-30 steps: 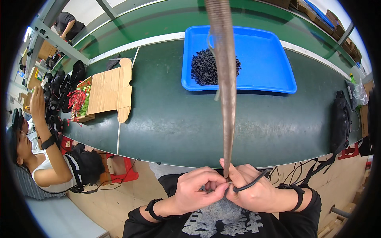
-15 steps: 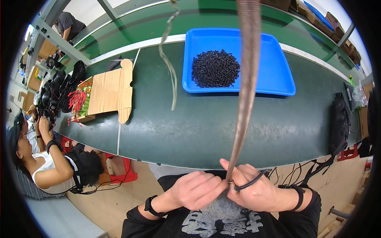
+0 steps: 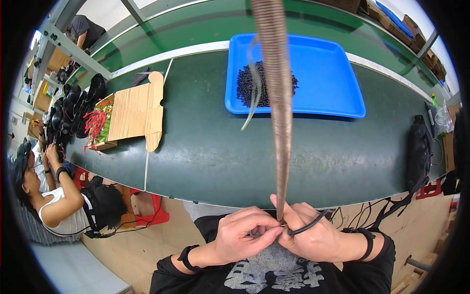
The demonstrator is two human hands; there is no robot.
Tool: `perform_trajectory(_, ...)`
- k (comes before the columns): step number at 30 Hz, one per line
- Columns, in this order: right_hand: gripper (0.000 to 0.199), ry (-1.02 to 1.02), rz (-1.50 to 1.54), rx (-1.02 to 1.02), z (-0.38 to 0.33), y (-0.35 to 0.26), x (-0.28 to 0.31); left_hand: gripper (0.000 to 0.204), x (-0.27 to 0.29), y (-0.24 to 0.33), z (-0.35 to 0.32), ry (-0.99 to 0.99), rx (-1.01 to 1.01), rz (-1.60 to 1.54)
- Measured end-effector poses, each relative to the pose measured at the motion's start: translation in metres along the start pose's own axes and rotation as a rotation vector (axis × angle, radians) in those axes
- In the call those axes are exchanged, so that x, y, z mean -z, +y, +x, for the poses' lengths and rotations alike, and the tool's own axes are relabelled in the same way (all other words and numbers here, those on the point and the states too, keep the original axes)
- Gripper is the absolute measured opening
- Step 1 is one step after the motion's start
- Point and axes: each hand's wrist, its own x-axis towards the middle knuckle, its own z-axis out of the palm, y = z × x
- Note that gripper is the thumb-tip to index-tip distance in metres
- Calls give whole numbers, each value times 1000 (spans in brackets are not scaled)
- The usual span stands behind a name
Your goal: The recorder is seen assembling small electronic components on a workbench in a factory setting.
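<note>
My left hand [image 3: 245, 236] and my right hand [image 3: 308, 236] meet close to my chest, below the table's near edge. Together they pinch the lower end of a long brown strap [image 3: 277, 103] that runs straight up through the view toward the camera. A thin black cord loop [image 3: 309, 226] lies across my right hand's fingers. A thinner grey strand [image 3: 254, 93] dangles beside the strap. On the dark green table [image 3: 205, 152] beyond stands a blue tray [image 3: 333, 83] holding a heap of small black parts [image 3: 250, 84].
An open cardboard box [image 3: 133, 111] with red pieces [image 3: 95, 121] stands at the table's left end. Black items are stacked on a rack [image 3: 73, 105] beside it. A seated person [image 3: 54, 196] works at lower left. A black bag [image 3: 420, 147] hangs at the right.
The brown strap has swung from leaning right to nearly upright, and the thin grey strand has moved right, over the tray. My hands stay together at its lower end.
</note>
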Motion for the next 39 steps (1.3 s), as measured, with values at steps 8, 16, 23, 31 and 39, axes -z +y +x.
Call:
perform_trajectory(8,78,-4,18,10,-1,1,1,18,-2,-11,3,11,-374,140)
perform_trajectory(16,80,-18,26,3,2,1,2,20,2,-14,3,-3,-482,262)
perform_trajectory(23,82,-48,52,-9,0,5,1,24,0,-12,4,23,-467,278)
perform_trajectory(31,79,-66,236,-79,-2,6,0,33,2,-11,5,68,-340,141)
perform_trajectory(39,53,-63,207,-180,0,0,4,29,16,-6,20,-164,-41,-40)
